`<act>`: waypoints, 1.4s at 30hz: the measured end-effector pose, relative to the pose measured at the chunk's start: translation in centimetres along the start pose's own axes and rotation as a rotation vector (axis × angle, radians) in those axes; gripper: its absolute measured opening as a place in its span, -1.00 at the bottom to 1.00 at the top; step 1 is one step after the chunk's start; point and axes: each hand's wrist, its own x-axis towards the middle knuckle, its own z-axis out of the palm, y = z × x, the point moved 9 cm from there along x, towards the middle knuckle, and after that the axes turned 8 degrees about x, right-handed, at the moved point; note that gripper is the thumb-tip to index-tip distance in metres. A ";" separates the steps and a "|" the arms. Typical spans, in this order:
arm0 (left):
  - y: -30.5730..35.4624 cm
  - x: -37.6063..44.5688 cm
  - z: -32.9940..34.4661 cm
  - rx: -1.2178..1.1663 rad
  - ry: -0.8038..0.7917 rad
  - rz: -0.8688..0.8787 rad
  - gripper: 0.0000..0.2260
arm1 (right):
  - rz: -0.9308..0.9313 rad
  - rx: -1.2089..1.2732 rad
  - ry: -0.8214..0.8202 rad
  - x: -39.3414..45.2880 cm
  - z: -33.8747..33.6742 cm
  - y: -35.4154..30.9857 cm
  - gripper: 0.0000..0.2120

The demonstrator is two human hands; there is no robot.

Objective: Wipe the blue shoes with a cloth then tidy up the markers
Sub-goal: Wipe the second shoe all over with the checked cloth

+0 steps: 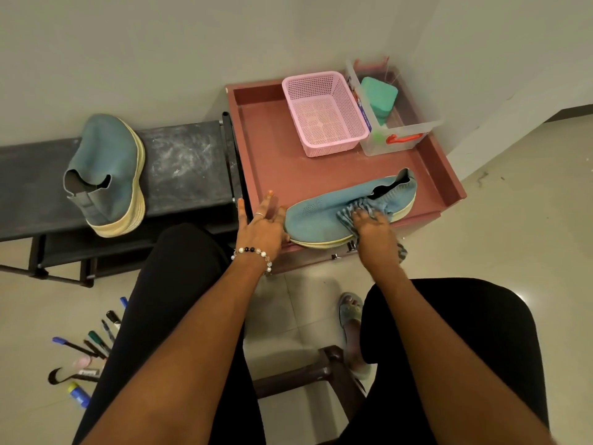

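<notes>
At the lower left of the frame the markers (93,345) lie scattered on the floor, and above them one blue shoe (107,175) stands on the dark table (186,165). At centre the left hand (261,228), fingers spread straight, steadies the toe of the second blue shoe (316,216) on the red tray (266,149). Right of it, the right hand (373,228) presses a striped cloth (356,211) against that shoe's side, fingers curled over the fabric.

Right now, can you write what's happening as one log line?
step: wiping | right hand: presses cloth on blue shoe | left hand: steadies toe | markers: on floor
</notes>
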 end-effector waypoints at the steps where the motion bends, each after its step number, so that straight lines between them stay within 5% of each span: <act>1: 0.0 0.0 0.0 0.001 -0.006 -0.003 -0.46 | 0.083 0.035 0.012 -0.3 0.4 -0.9 -0.57; 4: 0.1 -0.1 0.0 0.020 -0.025 -0.017 -0.48 | 0.240 0.259 -0.010 -2.2 2.5 -4.9 -0.65; 8: 0.3 -0.2 0.0 0.107 -0.031 0.000 -0.48 | -0.023 0.488 -0.195 -4.0 4.1 -10.5 -0.49; 14: 2.0 -0.7 -0.9 0.159 0.059 0.033 -0.50 | 0.419 1.189 -0.347 -2.8 -3.2 -1.4 -0.57; 18: 6.5 -1.4 -4.6 0.172 0.408 0.179 -0.49 | 0.657 1.504 -0.075 -3.8 -7.0 5.6 -0.68; 20: 9.8 -1.6 -4.3 0.130 0.321 0.341 -0.48 | 0.678 1.543 0.192 -3.9 -7.8 8.6 -0.71; 24: 11.6 -1.5 -1.4 0.175 0.184 0.413 -0.44 | 0.347 0.943 0.511 -3.2 -11.1 8.3 -0.64; 27: 10.0 -0.6 1.4 0.249 0.053 0.319 -0.53 | 0.098 0.441 0.382 -1.4 -8.8 4.3 -0.47; 31: 10.2 0.2 1.3 0.198 0.181 0.285 -0.52 | 0.118 -0.009 0.091 -0.4 -1.2 1.3 -0.57; 38: 10.6 0.5 2.2 0.207 0.135 0.296 -0.59 | -0.230 0.097 -0.310 -1.6 2.3 -2.4 -0.36; 40: 10.6 0.8 2.1 0.213 0.124 0.303 -0.59 | -0.375 0.063 -0.271 -1.6 0.8 -1.1 -0.40; 42: 10.6 0.8 1.9 0.204 0.142 0.314 -0.58 | -0.319 0.047 -0.169 -0.8 -1.2 2.1 -0.47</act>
